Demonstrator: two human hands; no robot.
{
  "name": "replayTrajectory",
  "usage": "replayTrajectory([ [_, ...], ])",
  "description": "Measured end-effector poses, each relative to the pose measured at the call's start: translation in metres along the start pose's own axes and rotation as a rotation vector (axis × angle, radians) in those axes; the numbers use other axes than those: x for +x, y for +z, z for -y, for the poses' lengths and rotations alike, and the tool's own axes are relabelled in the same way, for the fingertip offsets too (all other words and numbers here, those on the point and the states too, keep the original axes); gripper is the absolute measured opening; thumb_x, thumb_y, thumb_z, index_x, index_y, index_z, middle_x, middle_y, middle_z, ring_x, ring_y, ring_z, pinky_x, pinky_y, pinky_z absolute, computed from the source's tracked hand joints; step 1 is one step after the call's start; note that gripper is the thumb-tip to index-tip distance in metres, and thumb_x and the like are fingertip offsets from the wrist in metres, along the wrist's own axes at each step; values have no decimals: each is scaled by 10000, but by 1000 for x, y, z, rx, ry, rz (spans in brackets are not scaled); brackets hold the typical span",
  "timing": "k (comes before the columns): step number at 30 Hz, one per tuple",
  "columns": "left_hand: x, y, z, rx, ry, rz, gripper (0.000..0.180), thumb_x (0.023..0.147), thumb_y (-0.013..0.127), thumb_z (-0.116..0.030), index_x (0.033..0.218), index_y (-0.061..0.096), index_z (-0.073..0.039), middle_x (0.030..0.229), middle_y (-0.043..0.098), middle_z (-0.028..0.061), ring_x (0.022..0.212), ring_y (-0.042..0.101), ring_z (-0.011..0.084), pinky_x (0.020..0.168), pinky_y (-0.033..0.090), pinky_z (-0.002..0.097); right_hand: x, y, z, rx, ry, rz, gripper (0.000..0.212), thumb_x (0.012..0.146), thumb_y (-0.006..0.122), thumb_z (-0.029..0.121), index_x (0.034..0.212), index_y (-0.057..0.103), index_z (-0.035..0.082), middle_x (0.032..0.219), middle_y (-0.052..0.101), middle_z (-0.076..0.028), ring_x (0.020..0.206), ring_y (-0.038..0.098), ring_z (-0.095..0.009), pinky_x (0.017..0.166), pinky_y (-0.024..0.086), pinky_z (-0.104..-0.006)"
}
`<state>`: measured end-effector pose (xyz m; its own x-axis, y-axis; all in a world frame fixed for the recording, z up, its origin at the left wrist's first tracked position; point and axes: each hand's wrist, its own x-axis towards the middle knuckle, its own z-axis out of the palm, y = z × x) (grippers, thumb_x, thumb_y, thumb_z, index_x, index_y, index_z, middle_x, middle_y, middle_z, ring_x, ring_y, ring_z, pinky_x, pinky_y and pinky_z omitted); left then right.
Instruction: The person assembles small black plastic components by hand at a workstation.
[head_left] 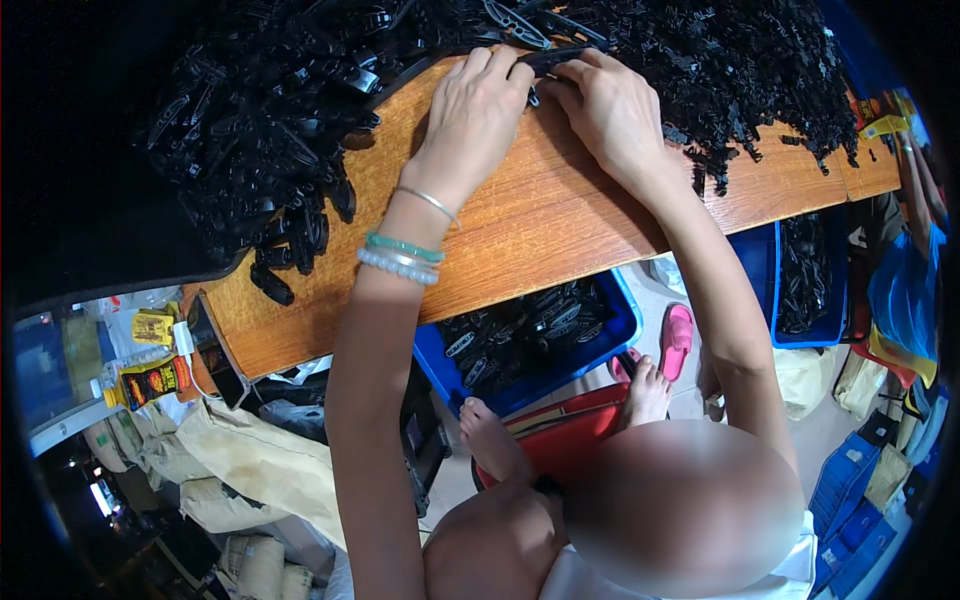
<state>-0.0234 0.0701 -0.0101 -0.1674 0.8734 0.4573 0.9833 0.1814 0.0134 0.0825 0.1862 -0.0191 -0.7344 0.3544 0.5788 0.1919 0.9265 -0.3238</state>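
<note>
Both arms reach forward over a brown wooden table (pixel 560 210). My left hand (pixel 478 115), with bracelets on its wrist, has its fingers curled at the front of the piles. Close beside it, my right hand (pixel 618 112) is bent with thumb and fingers drawn together. A dark, elongated black plastic piece (pixel 548 62) spans the gap between the fingertips, and both hands grip it. Its ends are hidden by the fingers. Below it, near the left thumb, a small dark piece with a shiny spot (pixel 533 97) shows; I cannot tell whether it is attached.
A heap of larger black plastic parts (pixel 270 130) covers the table's left. Many small black pieces (pixel 740 75) are piled at right. Under the table edge stands a blue bin (pixel 630 320) of black parts; another blue bin (pixel 812 340) is farther right. A pink slipper (pixel 677 342) lies on the floor.
</note>
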Motion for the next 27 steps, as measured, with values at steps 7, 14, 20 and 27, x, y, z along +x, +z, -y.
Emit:
replayTrajectory([
  [7, -49, -37, -22, -231, -157, -114, 214, 701, 633, 28, 888, 531, 2, 872, 548, 118, 833, 587, 256, 691, 490, 345, -23, -19, 19, 213, 36, 120, 154, 774, 566, 17, 913, 626, -5, 843, 580, -159, 757, 603, -323, 661, 495, -395],
  [14, -76, -51, -51, -1253, -682, -295, 217, 782, 574, 115, 971, 491, 47, 869, 604, 118, 772, 637, 153, 666, 519, 238, -50, -46, 33, 1253, 404, 126, 164, 872, 511, -40, 1011, 569, -102, 842, 646, -138, 762, 643, -149, 712, 529, -235],
  [20, -78, -64, -54, -1406, -685, -266, 200, 783, 567, 127, 957, 487, 70, 884, 605, 147, 811, 640, 182, 726, 547, 269, -59, -56, 34, 1226, 439, 6, 154, 830, 603, -9, 970, 609, -71, 806, 651, -91, 693, 619, -112, 620, 498, -200],
  [27, -77, -72, -63, -1410, -655, -185, 195, 784, 568, 125, 959, 500, 70, 862, 615, 154, 787, 644, 190, 711, 547, 262, -57, -62, 48, 1114, 249, 48, 120, 790, 637, -16, 907, 664, -23, 876, 625, -71, 793, 582, -102, 707, 447, -210],
])
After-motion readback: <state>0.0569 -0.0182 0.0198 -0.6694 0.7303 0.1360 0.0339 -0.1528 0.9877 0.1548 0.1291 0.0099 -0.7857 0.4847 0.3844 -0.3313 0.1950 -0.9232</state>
